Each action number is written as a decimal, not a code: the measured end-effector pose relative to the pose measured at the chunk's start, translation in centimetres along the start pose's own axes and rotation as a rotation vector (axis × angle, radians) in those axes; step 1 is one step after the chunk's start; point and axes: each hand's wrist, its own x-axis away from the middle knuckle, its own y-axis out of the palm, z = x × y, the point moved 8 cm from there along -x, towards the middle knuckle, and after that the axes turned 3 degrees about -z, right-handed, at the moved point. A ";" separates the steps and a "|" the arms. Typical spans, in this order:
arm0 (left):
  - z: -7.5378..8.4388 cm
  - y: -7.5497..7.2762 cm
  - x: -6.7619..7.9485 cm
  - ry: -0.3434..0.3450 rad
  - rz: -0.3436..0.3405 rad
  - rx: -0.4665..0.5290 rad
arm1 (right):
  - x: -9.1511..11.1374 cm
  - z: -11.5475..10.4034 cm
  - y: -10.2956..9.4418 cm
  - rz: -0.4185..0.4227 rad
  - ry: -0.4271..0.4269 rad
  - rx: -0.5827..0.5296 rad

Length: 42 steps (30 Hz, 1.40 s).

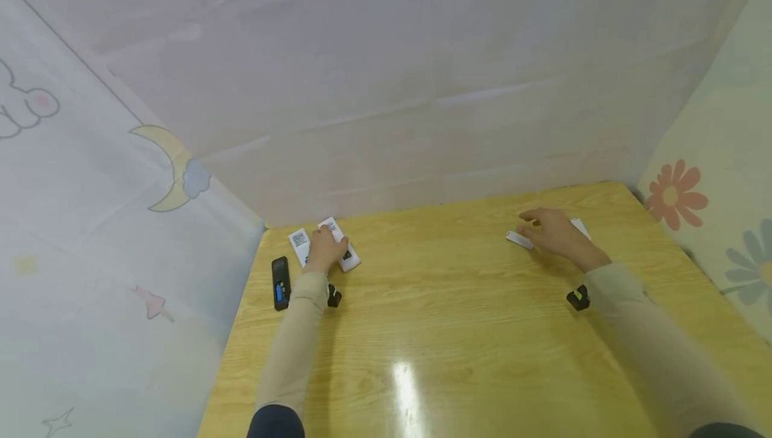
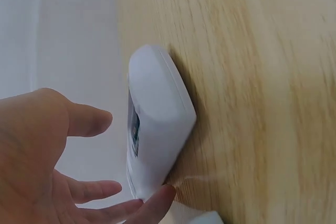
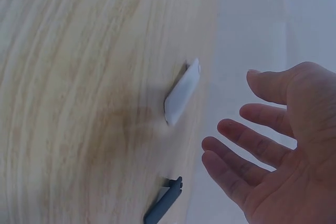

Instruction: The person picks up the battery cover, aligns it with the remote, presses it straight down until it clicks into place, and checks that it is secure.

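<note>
My left hand (image 1: 326, 250) is over a white remote control (image 1: 350, 262) at the table's far left. In the left wrist view its fingers are spread and loosely bent beside the white remote (image 2: 160, 119); a fingertip meets or nearly meets its lower end. A dark opening shows on the remote's upper face. Another white remote (image 1: 297, 240) lies left of it, partly hidden by the hand. My right hand (image 1: 549, 230) hovers at the far right, fingers relaxed, holding nothing. Near it lies a small white flat piece (image 1: 519, 240), seen apart from the fingers in the right wrist view (image 3: 182, 95).
A black remote (image 1: 280, 282) with a blue item in its open compartment lies at the left edge. Another white piece (image 1: 581, 227) sits beyond my right wrist. A dark piece (image 3: 164, 203) shows in the right wrist view. Covered walls (image 1: 386, 123) border the wooden table (image 1: 446, 331).
</note>
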 end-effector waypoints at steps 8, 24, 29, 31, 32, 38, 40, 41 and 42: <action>0.6 0.3 0.0 -0.065 -0.030 0.022 | 0.2 -0.1 0.6 0.008 -0.008 0.000; 0.2 0.6 -0.6 -0.116 0.009 -0.018 | -0.2 -0.2 2.2 -0.005 -0.028 -0.019; 0.1 0.5 -0.7 -0.143 -0.023 0.010 | 0.0 -0.4 2.5 -0.009 -0.041 -0.027; 0.0 0.4 -0.8 -0.148 -0.022 0.020 | 0.0 -0.3 2.5 -0.002 -0.047 -0.018; 0.0 0.4 -0.9 -0.148 -0.020 0.023 | 0.0 -0.4 2.5 0.003 -0.052 -0.012; -0.8 0.5 -1.4 -0.154 -0.010 0.056 | 0.1 -0.2 3.0 -0.015 -0.036 -0.014; -1.0 0.4 -1.5 -0.150 -0.009 0.067 | 0.1 -0.1 3.1 -0.022 -0.022 -0.019; -1.0 0.4 -1.6 -0.142 -0.004 0.068 | 0.1 0.0 3.2 -0.023 -0.018 -0.018; -1.0 0.4 -1.6 -0.135 0.000 0.071 | 0.1 0.0 3.2 -0.022 -0.017 -0.016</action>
